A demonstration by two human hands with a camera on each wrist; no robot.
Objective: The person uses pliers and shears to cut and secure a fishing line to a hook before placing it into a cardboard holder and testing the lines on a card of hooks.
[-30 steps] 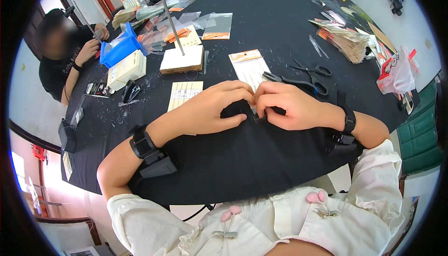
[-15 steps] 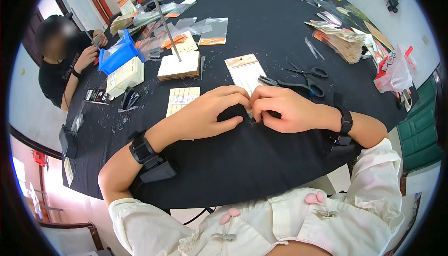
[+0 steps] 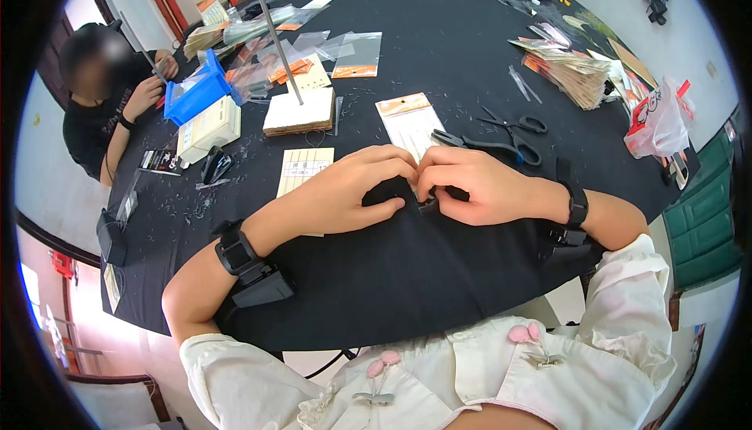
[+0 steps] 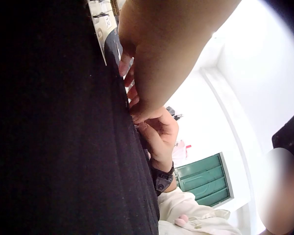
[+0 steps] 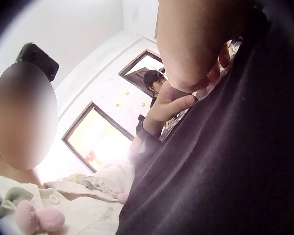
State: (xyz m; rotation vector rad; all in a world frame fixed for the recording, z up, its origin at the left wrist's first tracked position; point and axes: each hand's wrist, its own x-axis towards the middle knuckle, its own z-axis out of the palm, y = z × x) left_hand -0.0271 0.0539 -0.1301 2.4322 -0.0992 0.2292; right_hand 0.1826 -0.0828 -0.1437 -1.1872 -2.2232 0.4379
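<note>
My left hand and my right hand meet fingertip to fingertip low over the black tablecloth. A small dark piece with a shiny edge shows under the right fingers, which pinch at it. Bent fingers of the left hand reach to the same spot, its thumb held apart from them; cannot tell what they hold. Just beyond lies a printed packet with an orange header. A cream card sticks out from beneath the left forearm. In the left wrist view, the right hand bends close to the cloth.
Pliers and scissors lie right of the packet. A metal rod rises from a pale block. Further left stands a blue bin; packet stacks and a plastic bag lie right. Another person sits left.
The view has shifted slightly, so the table's things sit a little further left and lower. Both hands stay together at the same spot; the right fingers have shifted slightly over the dark piece.
</note>
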